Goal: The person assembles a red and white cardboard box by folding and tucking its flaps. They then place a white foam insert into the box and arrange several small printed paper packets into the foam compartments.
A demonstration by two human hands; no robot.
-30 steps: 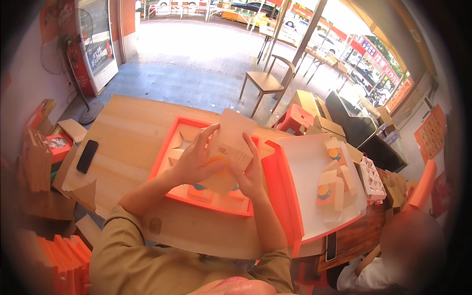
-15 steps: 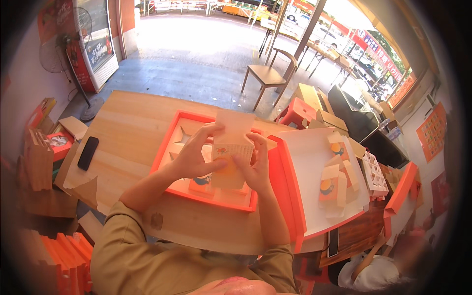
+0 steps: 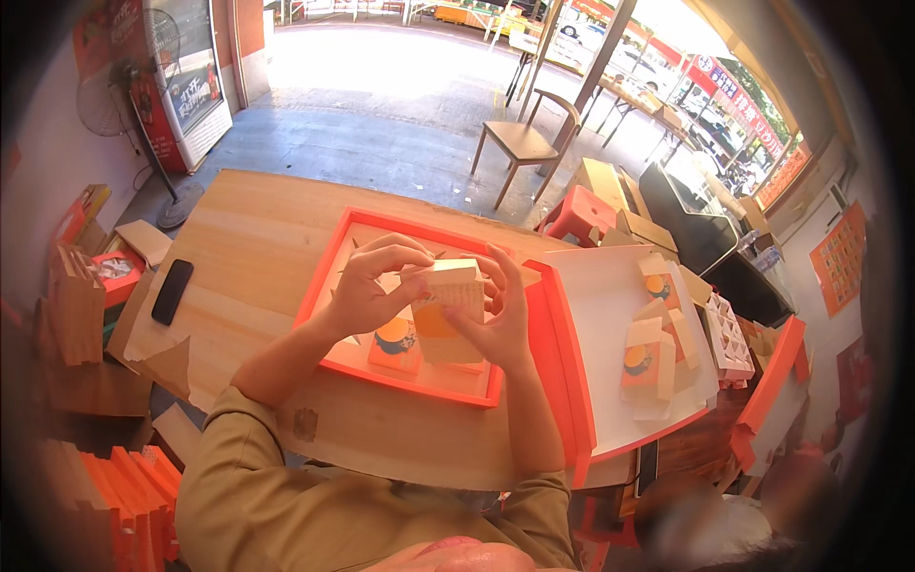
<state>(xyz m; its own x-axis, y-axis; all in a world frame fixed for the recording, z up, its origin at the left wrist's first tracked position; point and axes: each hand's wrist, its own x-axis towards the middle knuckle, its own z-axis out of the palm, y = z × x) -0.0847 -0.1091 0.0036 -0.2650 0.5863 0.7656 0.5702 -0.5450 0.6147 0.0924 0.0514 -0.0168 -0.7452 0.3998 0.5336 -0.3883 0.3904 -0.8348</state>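
Left hand (image 3: pixel 379 286): thumb and fingers grasp the upper left of a small carton (image 3: pixel 455 284).
Right hand (image 3: pixel 503 315): grips its other side, thumb on the front (the fingers are partly hidden).
Small carton: held between both hands above a red tray (image 3: pixel 419 385).
Red tray: on the wooden table (image 3: pixel 257 229), a printed carton (image 3: pixel 393 351) inside.
White-lined red box (image 3: pixel 602 286): right of the tray, holding several cartons (image 3: pixel 640 362).
Black phone (image 3: pixel 172 293): near the table's left edge.

Red tray (image 3: pixel 419 386), middle partly hidden
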